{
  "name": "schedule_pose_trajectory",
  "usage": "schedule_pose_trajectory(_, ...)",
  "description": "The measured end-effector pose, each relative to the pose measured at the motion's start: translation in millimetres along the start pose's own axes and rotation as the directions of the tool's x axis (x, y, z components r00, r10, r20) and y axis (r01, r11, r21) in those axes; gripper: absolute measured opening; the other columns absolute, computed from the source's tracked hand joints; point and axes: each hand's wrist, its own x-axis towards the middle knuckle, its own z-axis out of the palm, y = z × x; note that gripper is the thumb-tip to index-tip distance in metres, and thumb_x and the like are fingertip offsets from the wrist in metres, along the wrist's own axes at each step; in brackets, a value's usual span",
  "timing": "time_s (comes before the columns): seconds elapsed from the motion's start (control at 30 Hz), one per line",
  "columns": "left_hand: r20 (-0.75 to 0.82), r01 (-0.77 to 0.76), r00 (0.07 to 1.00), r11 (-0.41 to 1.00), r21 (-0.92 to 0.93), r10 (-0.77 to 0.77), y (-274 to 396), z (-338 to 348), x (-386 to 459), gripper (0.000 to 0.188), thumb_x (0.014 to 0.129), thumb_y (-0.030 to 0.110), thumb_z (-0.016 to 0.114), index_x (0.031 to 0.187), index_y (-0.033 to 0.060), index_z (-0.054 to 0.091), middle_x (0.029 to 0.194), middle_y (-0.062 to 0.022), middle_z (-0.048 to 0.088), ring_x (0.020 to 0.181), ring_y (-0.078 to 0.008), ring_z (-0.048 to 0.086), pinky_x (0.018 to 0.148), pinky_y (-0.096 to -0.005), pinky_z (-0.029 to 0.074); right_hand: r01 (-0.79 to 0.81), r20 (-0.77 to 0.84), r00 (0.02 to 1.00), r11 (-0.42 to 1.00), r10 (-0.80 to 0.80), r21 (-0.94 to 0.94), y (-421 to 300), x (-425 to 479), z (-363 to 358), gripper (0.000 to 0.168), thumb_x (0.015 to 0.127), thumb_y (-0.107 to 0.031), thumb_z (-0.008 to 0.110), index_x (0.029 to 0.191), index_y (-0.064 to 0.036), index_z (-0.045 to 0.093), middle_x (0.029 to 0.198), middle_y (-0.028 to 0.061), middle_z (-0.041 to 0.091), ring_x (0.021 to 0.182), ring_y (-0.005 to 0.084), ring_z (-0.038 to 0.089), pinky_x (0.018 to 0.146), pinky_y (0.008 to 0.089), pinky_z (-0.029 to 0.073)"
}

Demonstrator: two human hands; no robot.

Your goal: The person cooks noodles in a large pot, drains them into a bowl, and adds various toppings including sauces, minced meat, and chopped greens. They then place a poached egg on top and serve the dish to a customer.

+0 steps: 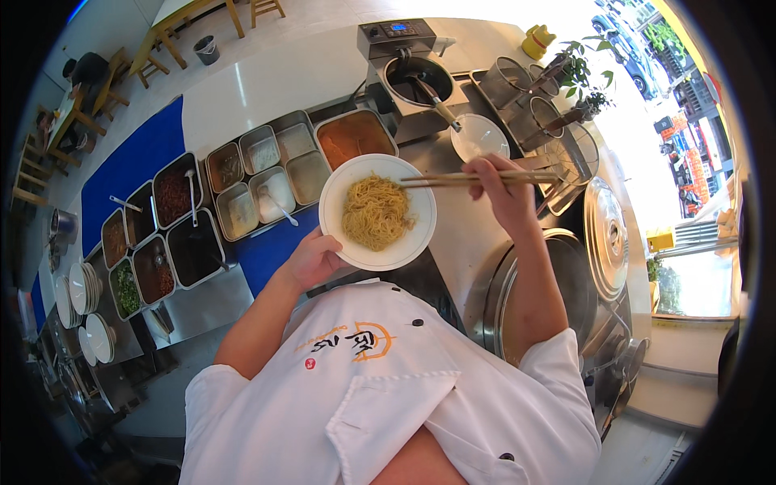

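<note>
My left hand grips the lower left rim of a round white plate, thumb on top. A mound of thin yellow noodles fills the plate's middle. In my right hand is a pair of long wooden chopsticks, pointing left. Their tips reach over the plate's right side, by the edge of the noodles; whether they touch them I cannot tell. Behind the plate is a steel pan of orange-brown sauce. A white bowl sits just beyond my right hand.
Steel containers of seasonings and toppings line the counter's left. A countertop cooker holds a ladle. Mesh noodle strainers stand at upper right, near a round steel lid and large pot. Plates are stacked far left.
</note>
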Motion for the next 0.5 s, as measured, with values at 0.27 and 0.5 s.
schedule_pose_trajectory(0.27,-0.034,0.086,0.995,0.992,-0.096,-0.089,-7,6,8,0.07,0.075,-0.001,0.05,0.142,0.0074,0.034,0.138,-0.014,0.048,0.124,-0.0313,0.052,0.106,-0.05,0.042,0.441,0.317,0.863,0.892,-0.393,-0.098,-26,-9,-1,0.008,0.088,-0.009,0.063,0.084,-0.003,0.066,0.072,0.0079,0.058,0.066,0.0232,0.056,0.058,0.032,0.044)
schedule_pose_trajectory(0.5,-0.022,0.035,0.999,0.997,-0.063,-0.036,-11,6,19,0.071,0.074,0.003,0.049,0.143,0.0023,0.033,0.14,-0.0174,0.047,0.126,-0.0344,0.049,0.106,-0.0486,0.041,0.018,0.148,0.988,0.995,-0.034,0.103,7,-15,-34,0.019,0.095,-0.011,0.057,0.083,0.002,0.064,0.069,0.0053,0.058,0.056,0.0116,0.057,0.05,0.0234,0.044)
